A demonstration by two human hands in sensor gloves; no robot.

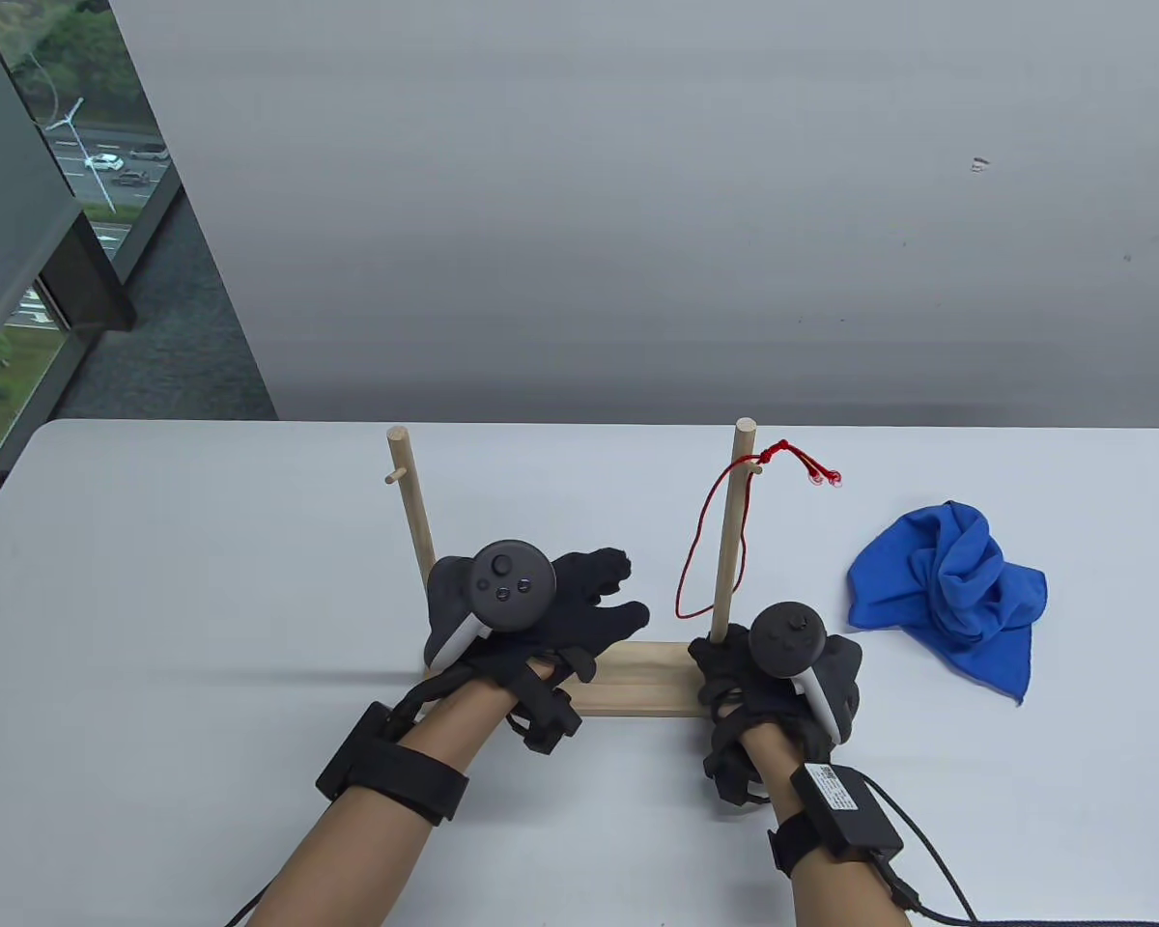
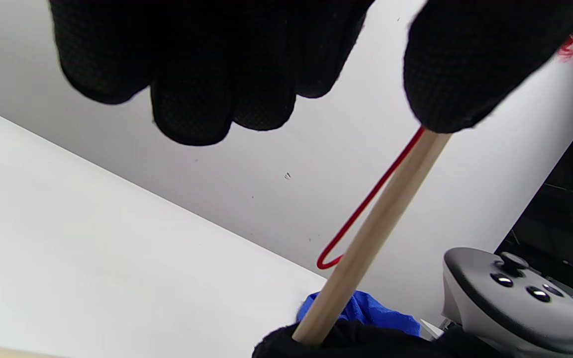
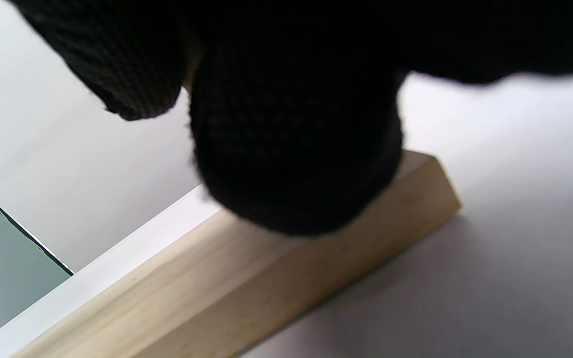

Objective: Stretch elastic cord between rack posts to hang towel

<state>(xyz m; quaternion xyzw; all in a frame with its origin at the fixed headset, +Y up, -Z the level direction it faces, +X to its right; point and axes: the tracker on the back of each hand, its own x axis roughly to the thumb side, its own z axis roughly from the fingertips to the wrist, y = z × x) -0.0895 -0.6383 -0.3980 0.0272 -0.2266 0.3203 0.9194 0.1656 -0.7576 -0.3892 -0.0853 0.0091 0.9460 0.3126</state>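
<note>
Black knit sensor gloves, dotted in texture, are worn on the left hand and the right hand. A dark grey round-faced tracker with buttons and a white strap is carried on each. Bare forearms are seen, black wrist bands are fitted, and black cables are trailed toward 6 o'clock.

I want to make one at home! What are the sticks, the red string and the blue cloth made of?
The rack posts and base look like pale, unpainted wood: faint grain shows, with a matte finish. The red cord seems a thin braided string, knotted at the top; its stretchiness cannot be seen. The blue towel looks like soft, fuzzy cloth, perhaps microfiber, since it crumples in loose folds.
</note>
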